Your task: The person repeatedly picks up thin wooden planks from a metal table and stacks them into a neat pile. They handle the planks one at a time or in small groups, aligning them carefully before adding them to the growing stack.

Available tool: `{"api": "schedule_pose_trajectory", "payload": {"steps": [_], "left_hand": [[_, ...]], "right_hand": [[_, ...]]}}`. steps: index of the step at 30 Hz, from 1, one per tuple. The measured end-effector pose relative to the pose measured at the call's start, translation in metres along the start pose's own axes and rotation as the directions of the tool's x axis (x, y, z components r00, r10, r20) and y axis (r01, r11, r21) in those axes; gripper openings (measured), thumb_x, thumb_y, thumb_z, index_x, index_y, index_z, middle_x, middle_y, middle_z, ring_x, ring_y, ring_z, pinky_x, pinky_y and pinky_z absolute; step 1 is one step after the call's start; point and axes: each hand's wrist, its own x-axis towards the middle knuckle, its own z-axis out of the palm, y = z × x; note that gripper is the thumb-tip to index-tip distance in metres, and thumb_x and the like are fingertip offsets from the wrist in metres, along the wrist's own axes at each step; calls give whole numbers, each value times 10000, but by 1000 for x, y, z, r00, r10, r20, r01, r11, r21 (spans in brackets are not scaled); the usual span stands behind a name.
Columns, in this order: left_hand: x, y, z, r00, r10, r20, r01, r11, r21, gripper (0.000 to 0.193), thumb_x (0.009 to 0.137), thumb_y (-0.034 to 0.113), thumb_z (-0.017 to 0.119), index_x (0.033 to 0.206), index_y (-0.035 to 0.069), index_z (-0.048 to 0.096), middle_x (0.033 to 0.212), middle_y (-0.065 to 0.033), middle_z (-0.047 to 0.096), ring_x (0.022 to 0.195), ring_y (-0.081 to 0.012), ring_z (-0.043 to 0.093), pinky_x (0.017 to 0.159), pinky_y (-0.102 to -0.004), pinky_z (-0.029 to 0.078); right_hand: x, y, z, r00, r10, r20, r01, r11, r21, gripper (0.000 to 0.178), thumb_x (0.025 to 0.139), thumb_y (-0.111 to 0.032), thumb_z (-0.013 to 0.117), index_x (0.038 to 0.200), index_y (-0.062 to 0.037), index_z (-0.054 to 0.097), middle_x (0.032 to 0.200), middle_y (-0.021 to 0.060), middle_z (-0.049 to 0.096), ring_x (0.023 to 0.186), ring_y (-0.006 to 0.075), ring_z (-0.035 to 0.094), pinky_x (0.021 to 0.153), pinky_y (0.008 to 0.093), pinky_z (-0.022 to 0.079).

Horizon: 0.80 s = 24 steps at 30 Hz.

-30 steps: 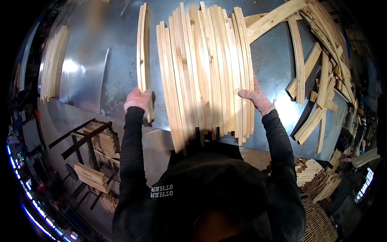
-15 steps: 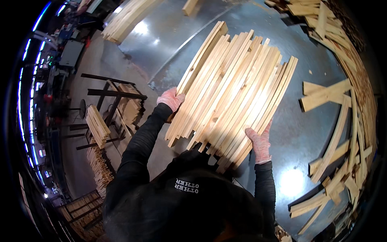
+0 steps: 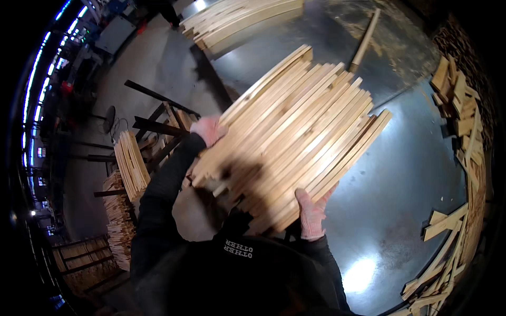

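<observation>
A wide bundle of pale wooden strips (image 3: 287,139) lies side by side between my hands, its strips slanting up to the right with uneven ends. In a pinkish knit glove, my left hand (image 3: 208,131) is closed on the bundle's left edge. My right hand (image 3: 312,212), gloved the same way, grips the near right edge with the thumb on top; its other fingers are partly hidden beneath. Shadow falls across the bundle's near end, which is close to my dark clothing.
Another stack of wooden boards (image 3: 247,23) lies at the far side. A dark metal rack (image 3: 153,126) and stacked strips (image 3: 132,160) stand on the left. Loose offcuts (image 3: 448,221) are heaped on the right, and a long stick (image 3: 366,39) lies beyond the bundle.
The view has swung round, bringing the far board stack nearer the middle. Both hands still hold the bundle, which now slants more to the right and sits closer to my body.
</observation>
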Motion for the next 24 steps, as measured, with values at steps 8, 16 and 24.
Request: {"api": "schedule_pose_trajectory", "payload": {"steps": [8,16,24], "left_hand": [[118,12,45,956,232,-178,-171,936,307,341,815,364,636,1025,95,640,943,-188,661,888,-364,634,752,-397,500],[-2,83,46,834,224,-505,57,875,482,420,855,407,520,1110,80,590,934,-213,667,842,-381,659,749,-473,511],[-222,166,38,861,205,-465,-313,935,-166,355,925,184,588,1223,-8,573,984,-34,658,857,-83,571,789,-241,472]], "right_hand": [[88,103,2,998,40,-47,-39,999,29,1145,804,-37,752,1555,-192,-98,1190,109,537,1002,189,554,945,299,461],[77,118,-32,996,-70,-46,49,931,-362,1267,759,-447,771,1509,8,-143,1220,243,587,1164,301,546,1015,302,402],[61,37,-137,954,-165,250,90,954,285,807,833,-237,708,1445,-31,225,1084,214,596,992,365,633,866,429,538]]}}
